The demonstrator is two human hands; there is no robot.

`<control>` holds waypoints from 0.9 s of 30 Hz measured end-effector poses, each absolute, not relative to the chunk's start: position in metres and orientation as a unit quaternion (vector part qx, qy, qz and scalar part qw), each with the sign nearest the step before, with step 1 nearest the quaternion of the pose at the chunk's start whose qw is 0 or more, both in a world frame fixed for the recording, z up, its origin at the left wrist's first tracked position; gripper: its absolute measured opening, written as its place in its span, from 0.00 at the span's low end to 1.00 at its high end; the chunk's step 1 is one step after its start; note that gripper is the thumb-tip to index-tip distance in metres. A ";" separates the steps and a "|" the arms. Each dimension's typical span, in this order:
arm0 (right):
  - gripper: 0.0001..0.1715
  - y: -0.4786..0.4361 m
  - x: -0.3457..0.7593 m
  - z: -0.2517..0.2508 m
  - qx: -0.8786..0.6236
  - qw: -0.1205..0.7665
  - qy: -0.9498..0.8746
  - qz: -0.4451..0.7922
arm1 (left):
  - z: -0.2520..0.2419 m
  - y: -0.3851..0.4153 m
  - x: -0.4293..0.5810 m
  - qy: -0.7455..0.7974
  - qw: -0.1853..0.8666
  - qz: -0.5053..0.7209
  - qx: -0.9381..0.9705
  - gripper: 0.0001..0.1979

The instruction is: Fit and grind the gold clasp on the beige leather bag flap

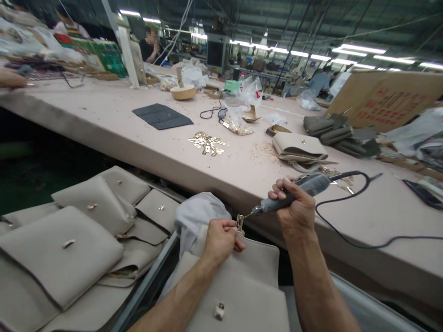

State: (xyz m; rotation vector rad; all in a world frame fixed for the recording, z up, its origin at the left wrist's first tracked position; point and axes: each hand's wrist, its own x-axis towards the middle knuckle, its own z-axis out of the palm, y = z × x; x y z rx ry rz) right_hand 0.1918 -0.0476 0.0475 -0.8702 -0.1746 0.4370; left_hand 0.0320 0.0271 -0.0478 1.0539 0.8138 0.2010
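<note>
A beige handbag (242,295) lies across my lap with its flap (261,253) folded open toward the table. My left hand (221,242) pinches the flap's edge, beside a small gold metal plate (240,222) that stands up there. In my right hand (296,207) is a grey electric screwdriver (313,184), its thin bit pointing left, close to the plate's top. Whether the bit touches the plate, I cannot tell. Lower on the bag front sits a lock fitting (219,311) with a whitish cover.
Several beige bags (62,249) are piled at left. On the table (235,170) lie loose gold plates (206,142), a black sheet (162,116), a tape roll (183,92) and another beige bag (299,146). The screwdriver's cord (342,240) loops right; a cardboard box (387,99) stands behind.
</note>
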 end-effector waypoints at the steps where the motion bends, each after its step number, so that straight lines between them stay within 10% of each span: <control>1: 0.22 -0.050 0.184 0.046 -0.423 0.878 -0.093 0.205 | -0.047 0.027 0.032 0.377 0.780 0.092 0.491 0.07; 27: 0.10 -0.043 0.138 0.027 -0.506 0.790 -0.283 0.198 | -0.039 0.028 0.028 0.387 0.775 0.101 0.489 0.09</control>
